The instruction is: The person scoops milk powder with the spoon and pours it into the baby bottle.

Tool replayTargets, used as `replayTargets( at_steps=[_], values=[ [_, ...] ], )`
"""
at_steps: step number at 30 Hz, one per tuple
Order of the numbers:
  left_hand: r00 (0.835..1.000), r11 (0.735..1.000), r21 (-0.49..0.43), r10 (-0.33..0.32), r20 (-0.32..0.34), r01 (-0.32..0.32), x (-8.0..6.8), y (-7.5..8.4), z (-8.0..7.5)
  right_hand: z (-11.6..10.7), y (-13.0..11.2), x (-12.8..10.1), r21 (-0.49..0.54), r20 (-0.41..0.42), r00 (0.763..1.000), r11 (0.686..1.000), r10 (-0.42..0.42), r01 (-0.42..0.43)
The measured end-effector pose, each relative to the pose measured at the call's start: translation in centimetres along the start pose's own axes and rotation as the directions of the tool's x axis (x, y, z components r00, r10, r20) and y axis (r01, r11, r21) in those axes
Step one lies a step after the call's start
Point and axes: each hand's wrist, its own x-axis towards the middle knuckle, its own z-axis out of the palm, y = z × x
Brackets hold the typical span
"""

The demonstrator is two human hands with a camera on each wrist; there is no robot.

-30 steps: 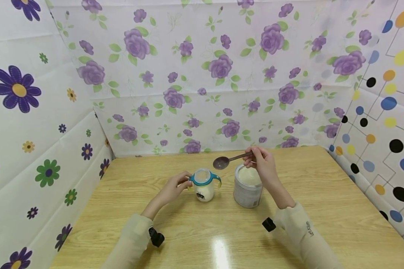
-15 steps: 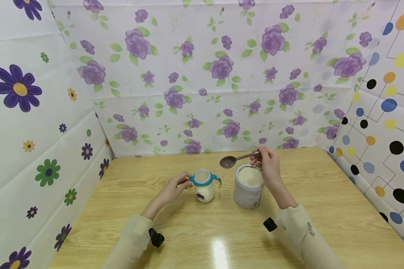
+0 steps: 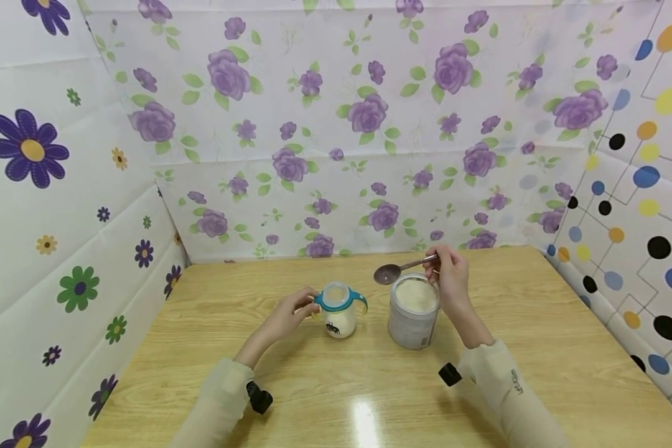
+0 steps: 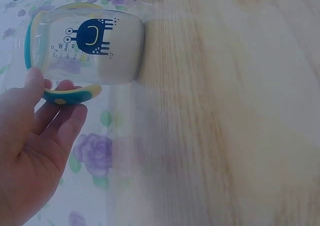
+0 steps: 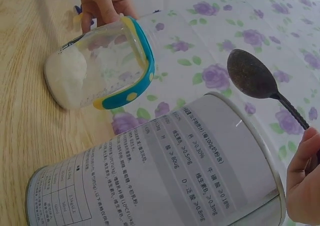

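My left hand point(image 3: 288, 315) pinches one handle of a clear baby bottle point(image 4: 100, 46) with a teal-and-yellow collar and handles. The bottle stands upright on the table, has a dark cartoon creature printed on it, and is partly filled with white powder. My right hand point(image 3: 450, 280) grips the end of a dark spoon point(image 5: 250, 73) by its thin handle. The bowl of the spoon looks bare and hovers at the far left rim of a tin point(image 3: 410, 328). Pale powder point(image 3: 416, 295) shows inside this lidless tin, whose printed label point(image 5: 165, 156) faces the right wrist camera.
Under everything is a wooden table point(image 3: 325, 386). A flowered cloth point(image 3: 336, 186) hangs along its back edge, with patterned cloths at the left and right sides. A black wrist camera point(image 3: 259, 398) sits at the left cuff, another black camera point(image 3: 450, 374) at the right.
The right hand has carried the spoon to the right, from between the bottle and tin to the tin's rim. My left hand keeps its hold on the bottle handle.
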Motion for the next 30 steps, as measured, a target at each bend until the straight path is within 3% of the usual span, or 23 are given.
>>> replayTargets(
  at_steps=[5,9,14,26,30],
  values=[
    [1.000,1.000,-0.010,0.016,0.025,-0.016,-0.7,2.4,-0.5,-0.4,0.2,0.1,0.005,-0.026,1.000,1.000,0.002,-0.001],
    [1.000,1.000,-0.014,0.023,0.018,-0.023,-0.9,2.8,-0.6,-0.7,0.4,0.2,0.003,-0.042,0.999,1.000,0.007,-0.007],
    [1.000,1.000,-0.020,0.003,0.023,-0.003,-1.0,2.5,-0.6,-1.0,0.7,0.3,0.005,-0.074,0.997,1.000,0.020,-0.020],
    [1.000,1.000,-0.011,0.010,0.009,-0.010,-1.1,2.3,-0.5,-1.6,1.0,0.9,0.094,-0.248,0.968,0.995,0.046,-0.024],
    [1.000,1.000,-0.010,0.010,-0.003,-0.010,-0.5,1.2,-0.2,-1.9,1.0,1.2,0.093,-0.283,0.958,0.996,0.045,-0.019]
  ],
)
